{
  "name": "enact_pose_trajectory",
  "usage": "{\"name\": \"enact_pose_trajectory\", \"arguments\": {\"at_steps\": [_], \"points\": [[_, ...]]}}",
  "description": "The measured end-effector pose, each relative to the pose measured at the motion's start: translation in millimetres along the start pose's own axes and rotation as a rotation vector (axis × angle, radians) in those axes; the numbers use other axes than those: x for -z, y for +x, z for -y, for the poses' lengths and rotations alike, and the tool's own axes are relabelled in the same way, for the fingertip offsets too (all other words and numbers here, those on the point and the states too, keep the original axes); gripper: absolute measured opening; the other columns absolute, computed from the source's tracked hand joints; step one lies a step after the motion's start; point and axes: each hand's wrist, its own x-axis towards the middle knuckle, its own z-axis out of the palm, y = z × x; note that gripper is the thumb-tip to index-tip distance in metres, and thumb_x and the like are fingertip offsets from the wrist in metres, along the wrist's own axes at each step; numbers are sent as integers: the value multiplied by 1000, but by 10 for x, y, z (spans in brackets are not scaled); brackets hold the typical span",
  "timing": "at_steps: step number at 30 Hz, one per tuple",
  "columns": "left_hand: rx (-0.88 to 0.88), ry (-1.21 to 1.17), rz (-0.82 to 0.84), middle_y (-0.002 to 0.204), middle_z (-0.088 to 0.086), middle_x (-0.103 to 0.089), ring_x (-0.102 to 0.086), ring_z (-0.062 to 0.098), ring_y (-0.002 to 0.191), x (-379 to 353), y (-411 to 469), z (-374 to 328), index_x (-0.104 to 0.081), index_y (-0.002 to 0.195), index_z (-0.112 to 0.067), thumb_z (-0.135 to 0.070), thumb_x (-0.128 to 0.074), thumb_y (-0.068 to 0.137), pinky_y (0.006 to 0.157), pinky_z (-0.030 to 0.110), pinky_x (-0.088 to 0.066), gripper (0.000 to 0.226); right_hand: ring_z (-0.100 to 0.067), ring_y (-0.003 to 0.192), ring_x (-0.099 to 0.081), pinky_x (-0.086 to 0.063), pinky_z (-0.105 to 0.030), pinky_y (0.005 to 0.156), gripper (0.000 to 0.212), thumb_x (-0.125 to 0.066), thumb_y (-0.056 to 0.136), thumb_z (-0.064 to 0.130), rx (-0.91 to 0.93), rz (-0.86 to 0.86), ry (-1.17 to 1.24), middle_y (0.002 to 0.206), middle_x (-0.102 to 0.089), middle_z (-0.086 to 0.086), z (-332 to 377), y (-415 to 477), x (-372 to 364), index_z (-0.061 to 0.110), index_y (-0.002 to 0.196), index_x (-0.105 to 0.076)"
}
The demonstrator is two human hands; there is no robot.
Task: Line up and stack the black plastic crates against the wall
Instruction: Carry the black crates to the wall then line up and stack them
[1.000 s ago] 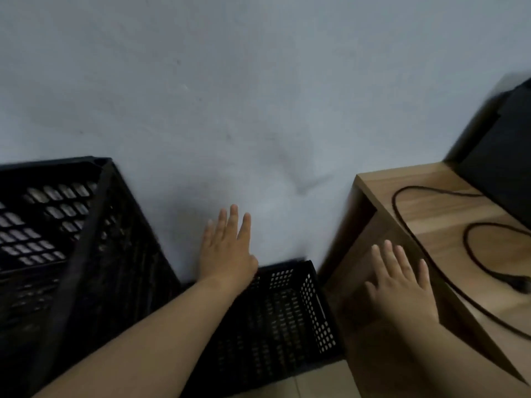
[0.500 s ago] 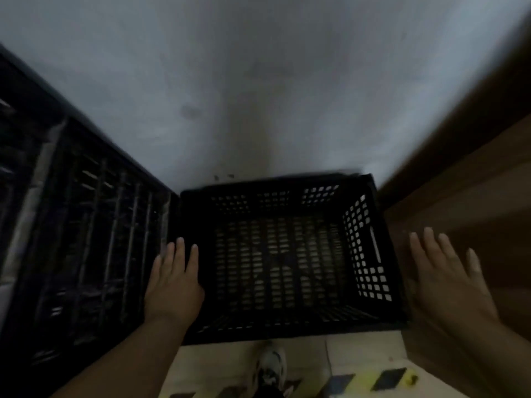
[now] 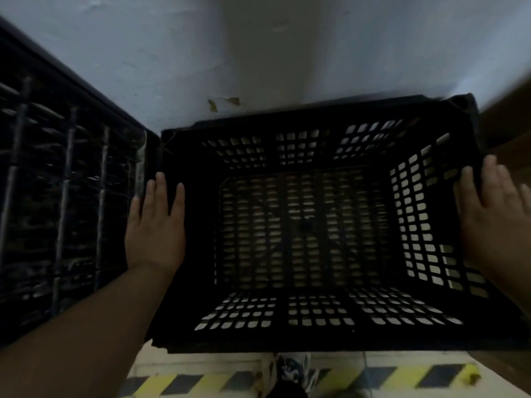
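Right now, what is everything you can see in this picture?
open crate: one, black, on the floor against the wall, empty inside.
taller crates: black, at the left beside the open crate; count unclear.
wall: one, pale grey, behind the crates.
wooden furniture: one, brown, at the right edge, blurred.
hazard tape: one strip, yellow and black, on the floor below.
shoe: one seen, pale, bottom centre.
left hand: flat on the crate's left rim.
right hand: at the crate's right rim, fingers open.

Perhaps storeroom: crates, hazard tape
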Motion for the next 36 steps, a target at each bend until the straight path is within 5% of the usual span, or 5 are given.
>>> {"name": "enact_pose_trajectory", "arguments": {"at_steps": [8,18,21,30,36], "points": [[-58,40,10,147,13,34,19,25,143,-2,6,4,17,146,-17,-19,-49,90,101,33,32,86,-30,143,-9,-21,-50,111,88,-63,81,20,-16,0,-63,154,7,-15,20,-81,115,5,147,-5],[-140,51,2,143,12,34,20,25,142,355,-376,26,19,144,-16,-23,-51,88,93,32,40,90,-24,143,19,7,-41,116,83,-39,90,21,-80,250,-251,138,42,-14,-74,-583,709,5,138,27],[-162,33,-56,147,11,27,22,19,137,476,-692,61,13,144,-17,-17,-55,85,96,30,41,90,-25,141,24,35,-39,98,74,-27,91,16,-56,283,-266,137,44,-15,-159,-854,870,5,139,28],[-140,34,-128,156,16,-8,-7,24,143,1001,-1809,202,-16,147,-13,-1,-64,73,107,30,28,89,-27,140,26,42,-39,72,62,-17,91,13,-28,351,-354,133,42,-13,-447,-1823,1394,6,131,30],[-160,73,-155,154,12,25,21,23,142,1364,-2440,317,26,139,-17,-4,-44,87,102,33,32,88,-26,139,28,42,-41,73,65,-20,92,16,-25,320,-398,136,41,-14,-550,-2371,1688,6,141,22]]}}
